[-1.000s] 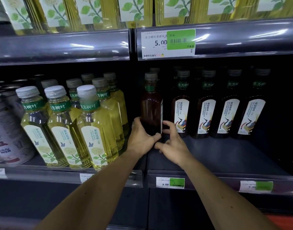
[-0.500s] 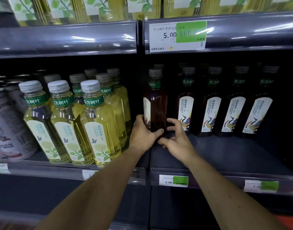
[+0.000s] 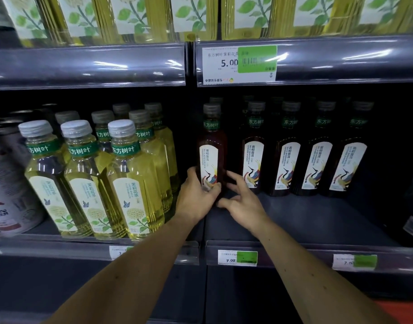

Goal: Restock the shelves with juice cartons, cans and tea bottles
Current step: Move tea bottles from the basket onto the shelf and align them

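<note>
Dark tea bottle [image 3: 211,157] turned label-forward; left hand [image 3: 196,197] gripping.

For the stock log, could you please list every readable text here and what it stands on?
"东方树叶": neck band of the yellow tea bottle
"茉莉花茶": its front label
"东方树叶": neck band of the dark tea bottle
"5.00": upper price tag
"7.00": lower price tag
Barcodes and fine print: blurred.
</note>
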### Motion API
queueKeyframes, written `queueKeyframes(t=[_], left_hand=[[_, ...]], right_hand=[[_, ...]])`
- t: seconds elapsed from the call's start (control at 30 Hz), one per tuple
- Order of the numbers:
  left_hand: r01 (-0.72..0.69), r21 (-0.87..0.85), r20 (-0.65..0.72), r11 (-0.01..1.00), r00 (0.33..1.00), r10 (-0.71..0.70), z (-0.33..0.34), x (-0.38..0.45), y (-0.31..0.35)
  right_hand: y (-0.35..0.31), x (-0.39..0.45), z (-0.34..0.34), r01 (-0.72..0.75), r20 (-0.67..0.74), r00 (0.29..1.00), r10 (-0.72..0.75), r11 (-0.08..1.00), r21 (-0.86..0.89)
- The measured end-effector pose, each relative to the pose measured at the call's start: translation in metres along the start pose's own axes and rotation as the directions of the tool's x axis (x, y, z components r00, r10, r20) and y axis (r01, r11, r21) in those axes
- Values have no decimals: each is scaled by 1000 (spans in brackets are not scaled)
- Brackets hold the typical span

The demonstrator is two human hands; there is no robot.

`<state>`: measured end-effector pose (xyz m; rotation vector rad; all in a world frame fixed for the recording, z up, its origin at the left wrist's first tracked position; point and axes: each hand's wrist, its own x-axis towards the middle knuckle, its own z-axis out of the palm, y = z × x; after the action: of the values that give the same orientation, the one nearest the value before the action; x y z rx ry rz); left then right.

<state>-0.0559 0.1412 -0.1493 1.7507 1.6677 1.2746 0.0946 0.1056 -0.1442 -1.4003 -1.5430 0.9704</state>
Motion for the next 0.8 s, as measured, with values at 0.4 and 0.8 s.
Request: queueKeyframes(t=[0.4,0.8], left_hand=[[53,-272,111,961,994,-23,-17,-4,8],[116,-350,233,930,972,-33,-18,-8,29]], right_hand=[[-21,-13,15,2,10,1000,-2,1000,-12],[-18,-4,16,-6,-57,998,6,1000,-9]])
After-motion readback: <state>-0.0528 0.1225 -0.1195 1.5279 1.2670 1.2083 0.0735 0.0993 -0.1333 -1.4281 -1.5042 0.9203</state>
